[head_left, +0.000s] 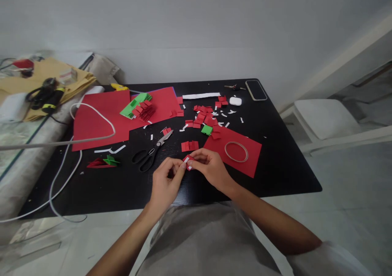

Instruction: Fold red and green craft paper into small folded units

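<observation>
Between the fingertips of both hands is a small red paper piece (pixel 189 165) with a white strip across it. My left hand (pixel 166 178) pinches its left side, and my right hand (pixel 211 168) grips the right side with thumb and fingers. Just beyond lies a folded red paper piece (pixel 190 146) on the black table (pixel 284 161). Open scissors (pixel 156 147) with black handles rest to the left of my hands. A red paper sheet (pixel 228 135) under a round ring (pixel 236 152) is close to my right hand.
Several folded red pieces (pixel 203 116), a green piece (pixel 207 130) and white scraps lie mid-table. Large red sheets (pixel 101 123) carry a green paper stack (pixel 134 104). A white cable (pixel 58 144) loops over the left side. A phone (pixel 256 90) and white case (pixel 235 101) sit back right.
</observation>
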Action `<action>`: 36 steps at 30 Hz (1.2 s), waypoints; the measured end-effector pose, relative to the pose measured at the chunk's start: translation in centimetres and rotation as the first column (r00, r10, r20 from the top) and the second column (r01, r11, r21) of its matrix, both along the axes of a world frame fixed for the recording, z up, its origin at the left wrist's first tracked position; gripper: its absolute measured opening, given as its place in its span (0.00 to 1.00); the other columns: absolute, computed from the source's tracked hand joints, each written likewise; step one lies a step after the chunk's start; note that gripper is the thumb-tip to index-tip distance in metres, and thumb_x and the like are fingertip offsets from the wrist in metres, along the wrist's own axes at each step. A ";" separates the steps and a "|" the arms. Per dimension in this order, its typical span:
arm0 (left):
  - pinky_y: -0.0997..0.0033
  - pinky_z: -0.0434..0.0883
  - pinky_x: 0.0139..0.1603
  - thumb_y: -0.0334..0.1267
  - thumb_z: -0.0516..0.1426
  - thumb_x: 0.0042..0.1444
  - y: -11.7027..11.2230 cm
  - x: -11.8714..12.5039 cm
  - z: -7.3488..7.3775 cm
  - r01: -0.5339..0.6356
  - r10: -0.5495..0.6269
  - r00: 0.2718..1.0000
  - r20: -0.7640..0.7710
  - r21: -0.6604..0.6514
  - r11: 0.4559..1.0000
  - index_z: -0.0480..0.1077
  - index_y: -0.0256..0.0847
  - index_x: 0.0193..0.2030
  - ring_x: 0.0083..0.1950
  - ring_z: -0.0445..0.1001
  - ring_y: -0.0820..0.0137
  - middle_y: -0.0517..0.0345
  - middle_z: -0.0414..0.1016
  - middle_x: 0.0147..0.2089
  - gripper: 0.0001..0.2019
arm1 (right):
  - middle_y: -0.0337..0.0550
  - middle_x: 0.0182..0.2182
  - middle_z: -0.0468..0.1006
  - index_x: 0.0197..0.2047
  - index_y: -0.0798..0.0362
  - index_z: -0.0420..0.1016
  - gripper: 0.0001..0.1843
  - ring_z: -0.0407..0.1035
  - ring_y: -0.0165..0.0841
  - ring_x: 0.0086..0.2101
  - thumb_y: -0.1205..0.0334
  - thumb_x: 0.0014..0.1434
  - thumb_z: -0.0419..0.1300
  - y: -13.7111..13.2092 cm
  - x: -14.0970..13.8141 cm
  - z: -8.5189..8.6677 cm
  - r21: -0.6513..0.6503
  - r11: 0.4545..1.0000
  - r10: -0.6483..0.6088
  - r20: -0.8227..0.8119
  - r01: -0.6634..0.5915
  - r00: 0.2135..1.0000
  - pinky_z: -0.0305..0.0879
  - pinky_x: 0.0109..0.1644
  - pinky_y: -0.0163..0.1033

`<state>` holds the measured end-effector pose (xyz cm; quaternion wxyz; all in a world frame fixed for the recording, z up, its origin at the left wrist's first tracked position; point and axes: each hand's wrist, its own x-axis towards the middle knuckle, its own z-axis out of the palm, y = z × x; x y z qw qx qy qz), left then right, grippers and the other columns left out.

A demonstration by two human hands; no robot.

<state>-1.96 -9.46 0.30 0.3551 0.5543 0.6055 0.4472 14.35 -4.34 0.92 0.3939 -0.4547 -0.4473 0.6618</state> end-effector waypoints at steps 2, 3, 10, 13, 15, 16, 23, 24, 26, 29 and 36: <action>0.72 0.62 0.33 0.44 0.61 0.65 0.0 -0.1 -0.1 -0.013 0.013 1.000 0.002 -0.004 1.000 0.78 0.41 0.36 0.30 0.64 0.71 0.62 0.67 0.28 0.11 | 0.42 0.32 0.85 0.36 0.53 0.81 0.11 0.80 0.35 0.34 0.59 0.50 0.74 0.0 0.0 0.0 -0.006 1.000 -0.004 0.006 0.004 1.000 0.77 0.45 0.42; 0.72 0.62 0.32 0.44 0.61 0.65 0.0 -0.1 -0.1 -0.018 0.018 1.000 0.002 -0.004 1.000 0.78 0.41 0.35 0.30 0.64 0.71 0.62 0.67 0.28 0.11 | 0.42 0.32 0.85 0.36 0.53 0.81 0.11 0.80 0.36 0.35 0.59 0.50 0.74 0.0 0.0 0.0 -0.005 1.000 -0.003 0.010 0.003 1.000 0.77 0.45 0.43; 0.72 0.62 0.32 0.44 0.61 0.65 0.0 -0.3 -0.2 -0.012 0.012 1.000 -0.011 0.006 1.000 0.77 0.41 0.35 0.29 0.64 0.72 0.62 0.68 0.28 0.11 | 0.42 0.33 0.85 0.36 0.53 0.81 0.11 0.80 0.35 0.35 0.59 0.51 0.74 -0.1 -0.1 -0.1 0.023 1.000 0.003 0.003 -0.003 1.000 0.77 0.46 0.43; 0.72 0.62 0.32 0.44 0.61 0.65 -0.1 -0.4 -0.3 -0.006 0.006 1.000 -0.021 0.003 1.000 0.77 0.41 0.36 0.29 0.64 0.72 0.62 0.67 0.28 0.10 | 0.42 0.33 0.85 0.36 0.53 0.81 0.11 0.80 0.35 0.35 0.59 0.51 0.74 -0.1 -0.1 -0.1 0.026 1.000 -0.003 0.008 0.003 1.000 0.77 0.45 0.42; 0.72 0.61 0.32 0.44 0.61 0.65 -0.1 -0.4 -0.3 -0.009 0.008 1.000 -0.021 -0.004 1.000 0.77 0.41 0.36 0.29 0.64 0.72 0.62 0.67 0.28 0.11 | 0.42 0.32 0.85 0.36 0.52 0.81 0.10 0.80 0.36 0.35 0.59 0.51 0.74 -0.1 -0.2 -0.2 0.033 0.999 -0.005 0.016 0.004 1.000 0.77 0.45 0.42; 0.72 0.61 0.31 0.44 0.60 0.66 -0.1 -0.4 -0.3 -0.008 0.008 1.000 -0.021 -0.004 1.000 0.77 0.41 0.36 0.29 0.64 0.72 0.62 0.67 0.28 0.11 | 0.42 0.32 0.85 0.36 0.52 0.81 0.10 0.80 0.36 0.34 0.60 0.51 0.73 0.0 -0.2 -0.3 0.038 0.999 -0.006 0.019 0.006 1.000 0.77 0.45 0.42; 0.72 0.62 0.32 0.42 0.59 0.66 0.0 0.0 0.4 0.012 -0.010 1.000 -0.029 0.045 0.999 0.75 0.41 0.35 0.30 0.65 0.72 0.62 0.67 0.29 0.11 | 0.42 0.31 0.85 0.35 0.53 0.80 0.10 0.80 0.36 0.33 0.60 0.51 0.72 0.1 -0.4 -0.9 0.059 0.998 -0.027 0.049 0.024 0.998 0.77 0.42 0.42; 0.72 0.62 0.32 0.42 0.59 0.66 0.0 0.0 0.3 0.012 -0.010 0.999 -0.033 0.044 0.999 0.76 0.41 0.35 0.30 0.65 0.72 0.62 0.67 0.29 0.10 | 0.42 0.31 0.85 0.35 0.53 0.80 0.10 0.80 0.36 0.33 0.60 0.51 0.72 0.1 -0.4 -0.9 0.062 0.998 -0.028 0.052 0.024 0.998 0.77 0.43 0.42; 0.72 0.61 0.32 0.42 0.60 0.66 0.1 0.0 0.2 0.011 -0.010 0.999 -0.040 0.034 0.999 0.76 0.41 0.35 0.30 0.65 0.72 0.62 0.67 0.29 0.10 | 0.42 0.32 0.85 0.35 0.53 0.80 0.09 0.81 0.36 0.34 0.60 0.52 0.72 0.0 -0.5 -0.8 0.066 0.998 -0.026 0.049 0.022 0.998 0.77 0.43 0.42; 0.72 0.61 0.31 0.42 0.60 0.66 0.2 -0.1 -0.1 0.003 -0.002 0.999 -0.046 0.030 1.000 0.76 0.40 0.35 0.29 0.64 0.72 0.62 0.67 0.29 0.10 | 0.42 0.32 0.85 0.36 0.53 0.80 0.09 0.80 0.36 0.34 0.60 0.52 0.72 -0.2 -0.5 -0.6 0.071 0.997 -0.017 0.037 0.014 0.999 0.77 0.44 0.41; 0.72 0.61 0.31 0.42 0.59 0.66 0.0 -0.3 -0.1 -0.010 0.012 0.997 -0.078 0.032 0.999 0.76 0.40 0.36 0.29 0.65 0.72 0.63 0.66 0.28 0.10 | 0.42 0.32 0.84 0.36 0.53 0.80 0.09 0.80 0.36 0.35 0.61 0.52 0.72 -0.3 -0.6 -0.7 0.064 0.998 -0.017 0.040 0.014 0.999 0.77 0.44 0.41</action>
